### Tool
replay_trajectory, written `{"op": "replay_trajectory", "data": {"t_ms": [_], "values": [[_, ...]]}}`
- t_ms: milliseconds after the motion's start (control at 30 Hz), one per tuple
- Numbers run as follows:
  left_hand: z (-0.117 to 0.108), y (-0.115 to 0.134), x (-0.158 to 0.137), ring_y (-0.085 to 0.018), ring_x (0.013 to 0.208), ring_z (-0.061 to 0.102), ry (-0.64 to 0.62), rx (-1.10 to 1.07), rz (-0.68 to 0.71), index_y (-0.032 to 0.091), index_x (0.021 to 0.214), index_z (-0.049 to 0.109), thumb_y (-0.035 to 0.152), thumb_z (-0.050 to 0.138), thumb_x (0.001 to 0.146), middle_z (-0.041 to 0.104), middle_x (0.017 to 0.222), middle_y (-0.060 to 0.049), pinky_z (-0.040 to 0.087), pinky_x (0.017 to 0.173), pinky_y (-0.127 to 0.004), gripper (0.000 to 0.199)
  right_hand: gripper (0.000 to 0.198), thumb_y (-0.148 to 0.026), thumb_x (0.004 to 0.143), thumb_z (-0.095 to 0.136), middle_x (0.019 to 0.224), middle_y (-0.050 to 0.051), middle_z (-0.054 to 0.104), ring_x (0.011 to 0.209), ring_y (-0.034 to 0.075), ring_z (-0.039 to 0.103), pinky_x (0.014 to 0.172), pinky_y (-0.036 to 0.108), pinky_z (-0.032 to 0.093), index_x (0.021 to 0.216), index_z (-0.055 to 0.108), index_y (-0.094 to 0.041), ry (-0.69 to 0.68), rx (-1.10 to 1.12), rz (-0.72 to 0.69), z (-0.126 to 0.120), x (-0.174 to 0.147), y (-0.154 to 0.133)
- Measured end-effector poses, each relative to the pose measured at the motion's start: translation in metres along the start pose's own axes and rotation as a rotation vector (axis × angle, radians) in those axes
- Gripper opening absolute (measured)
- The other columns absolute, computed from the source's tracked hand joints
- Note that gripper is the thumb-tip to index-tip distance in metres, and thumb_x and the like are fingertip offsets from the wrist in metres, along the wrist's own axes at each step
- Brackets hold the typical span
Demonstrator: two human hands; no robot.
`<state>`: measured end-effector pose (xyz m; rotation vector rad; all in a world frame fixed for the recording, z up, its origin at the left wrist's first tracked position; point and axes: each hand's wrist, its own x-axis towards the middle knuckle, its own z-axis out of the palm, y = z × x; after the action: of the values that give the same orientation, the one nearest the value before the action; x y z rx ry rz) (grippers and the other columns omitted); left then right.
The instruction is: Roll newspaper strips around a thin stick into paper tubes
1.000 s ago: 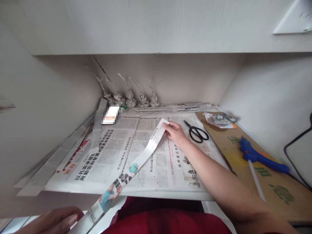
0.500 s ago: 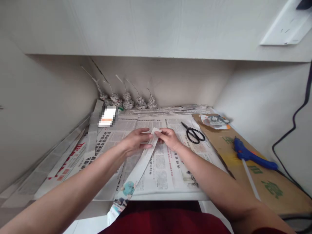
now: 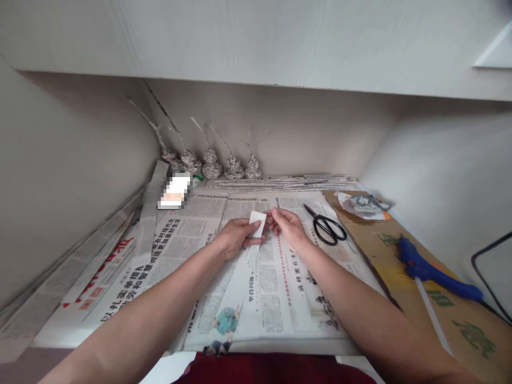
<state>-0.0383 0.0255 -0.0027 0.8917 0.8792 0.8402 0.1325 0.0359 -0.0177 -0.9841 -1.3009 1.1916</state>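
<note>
A long newspaper strip (image 3: 242,277) runs from my hands down toward the table's front edge, its lower part printed with a teal picture. My left hand (image 3: 236,237) is closed on the upper end, thumb on top and fingers beneath. That end shows a pale, blank face turned up. At its right corner, the curled fingers of my right hand (image 3: 288,228) pinch close to the paper's edge; the exact contact is small and hard to see. Both hands are above newspaper sheets (image 3: 276,309) spread over the table. Black-handled scissors (image 3: 326,224) lie right of my right hand.
Several woven paper gourd shapes (image 3: 234,166) stand along the back wall, beside thin rolled paper sticks (image 3: 288,183). A blurred phone-like object (image 3: 175,191) is at back left. On cardboard (image 3: 400,288) at right rest a blue glue gun (image 3: 434,272) and a plastic packet (image 3: 364,204).
My left hand has closed its thumb over the strip's upper end, while my right hand has shifted to the corner. The end now shows a wider pale face. The camera view has moved slightly.
</note>
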Motion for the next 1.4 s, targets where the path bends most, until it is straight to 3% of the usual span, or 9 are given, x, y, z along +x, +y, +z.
{"op": "replay_trajectory", "data": {"t_ms": [133, 233, 400, 967, 1400], "values": [[-0.003, 0.001, -0.001, -0.015, 0.078, 0.066, 0.010, -0.004, 0.026, 0.009, 0.090, 0.069, 0.025, 0.069, 0.074, 0.067, 0.101, -0.013, 0.056, 0.073, -0.024, 0.023, 0.039, -0.051, 0.078, 0.058, 0.068, 0.003, 0.058, 0.056, 0.011, 0.052, 0.043, 0.021, 0.039, 0.087, 0.069, -0.015, 0.015, -0.092, -0.008, -0.006, 0.002, -0.001], [-0.001, 0.002, -0.002, -0.014, 0.075, 0.066, -0.015, 0.001, 0.043, 0.008, 0.092, 0.068, 0.026, 0.069, 0.074, 0.068, 0.097, -0.013, 0.056, 0.073, -0.024, 0.025, 0.034, -0.047, 0.075, 0.062, 0.067, 0.003, 0.062, 0.059, 0.013, 0.055, 0.048, 0.023, 0.042, 0.087, 0.070, -0.016, -0.078, -0.152, 0.017, -0.007, 0.001, -0.002], [0.002, 0.003, -0.003, -0.012, 0.065, 0.065, -0.024, 0.066, 0.042, 0.007, 0.092, 0.068, 0.035, 0.068, 0.073, 0.069, 0.086, -0.012, 0.055, 0.061, -0.019, 0.033, 0.028, -0.042, 0.075, 0.064, 0.073, 0.003, 0.068, 0.067, 0.015, 0.061, 0.055, 0.025, 0.043, 0.089, 0.071, -0.018, -0.205, -0.162, 0.017, -0.004, -0.003, -0.006], [0.006, 0.000, -0.007, -0.011, 0.058, 0.062, 0.033, 0.246, 0.149, 0.011, 0.088, 0.067, 0.050, 0.065, 0.071, 0.067, 0.085, -0.010, 0.054, 0.053, -0.021, 0.043, 0.030, -0.043, 0.076, 0.062, 0.063, 0.003, 0.064, 0.052, 0.010, 0.046, 0.047, 0.023, 0.034, 0.080, 0.072, -0.015, -0.230, -0.167, 0.062, -0.001, -0.005, -0.015], [0.005, -0.002, -0.006, -0.013, 0.061, 0.064, 0.023, 0.258, 0.159, 0.010, 0.091, 0.066, 0.050, 0.062, 0.073, 0.068, 0.086, -0.012, 0.054, 0.056, -0.024, 0.043, 0.031, -0.042, 0.075, 0.064, 0.063, 0.002, 0.062, 0.056, 0.012, 0.049, 0.048, 0.024, 0.035, 0.090, 0.072, -0.017, -0.213, -0.068, 0.091, -0.002, -0.005, -0.011]]}}
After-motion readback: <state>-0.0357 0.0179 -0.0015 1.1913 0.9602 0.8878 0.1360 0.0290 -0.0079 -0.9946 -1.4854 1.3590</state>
